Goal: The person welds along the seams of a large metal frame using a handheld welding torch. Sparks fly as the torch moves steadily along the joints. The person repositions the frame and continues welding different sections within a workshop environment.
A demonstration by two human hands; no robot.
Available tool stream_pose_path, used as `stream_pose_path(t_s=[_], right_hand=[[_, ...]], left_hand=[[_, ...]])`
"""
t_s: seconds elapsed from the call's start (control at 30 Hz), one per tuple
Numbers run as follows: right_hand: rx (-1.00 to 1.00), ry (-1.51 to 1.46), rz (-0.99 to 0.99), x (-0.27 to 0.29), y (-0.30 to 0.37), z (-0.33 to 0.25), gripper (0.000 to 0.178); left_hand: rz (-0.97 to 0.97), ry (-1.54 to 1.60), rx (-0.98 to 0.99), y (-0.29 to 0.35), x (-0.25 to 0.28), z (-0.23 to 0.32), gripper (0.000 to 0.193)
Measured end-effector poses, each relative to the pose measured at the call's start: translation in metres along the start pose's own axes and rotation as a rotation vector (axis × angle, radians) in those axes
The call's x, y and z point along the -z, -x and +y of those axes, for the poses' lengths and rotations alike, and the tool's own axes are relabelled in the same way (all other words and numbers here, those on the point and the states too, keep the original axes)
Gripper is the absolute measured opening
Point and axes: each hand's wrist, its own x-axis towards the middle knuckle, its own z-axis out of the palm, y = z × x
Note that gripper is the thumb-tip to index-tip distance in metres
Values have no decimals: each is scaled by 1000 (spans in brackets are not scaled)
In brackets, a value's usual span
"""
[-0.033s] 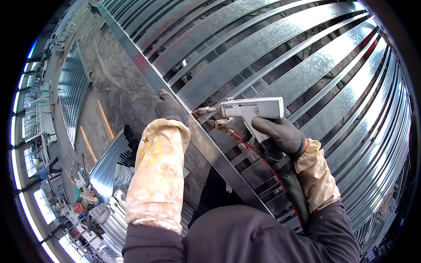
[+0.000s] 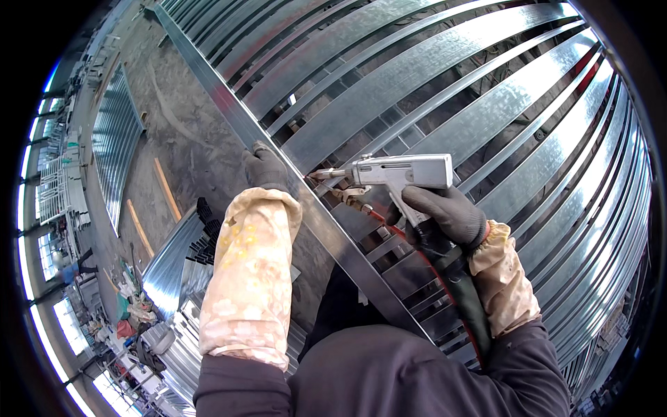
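**Welding gun at the long steel bar**

The grey pistol-shaped welding gun [image 2: 403, 172] is in the right hand [image 2: 445, 217], whose dark glove is clenched around the handle. Its thin nozzle points left and nearly touches the long galvanized steel bar [image 2: 333, 233] that runs diagonally across the frame of flat steel slats [image 2: 431, 76]. A thick hose [image 2: 462, 299] hangs from the handle, below the bar's right side. The gun looks rigid and rather heavy at the front, and the hose probably pulls on it, so the handle is the safe place to hold.

The left hand [image 2: 265, 167], also gloved, rests pressed on the bar just left of the nozzle; whether its fingers curl around the edge, I cannot tell. The bar seems stiff, smooth and sharp-edged. Far left of the bar, more slat panels [image 2: 114, 139] lie on the floor.
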Motion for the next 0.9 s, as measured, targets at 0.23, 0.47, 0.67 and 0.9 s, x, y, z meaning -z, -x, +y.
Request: stream_pose_path(t_s=[0.23, 0.47, 0.67, 0.9], right_hand=[[-41, 23, 1, 7, 10, 10, 41], [9, -22, -7, 5, 11, 18, 43], [-75, -38, 12, 5, 13, 16, 46], [-91, -29, 36, 6, 15, 16, 41]], left_hand=[[23, -24, -44, -10, -1, -12, 61], [28, -39, -47, -10, -2, -12, 61], [21, -37, -60, -8, -1, -10, 61], [-1, 3, 32, 5, 1, 9, 61]])
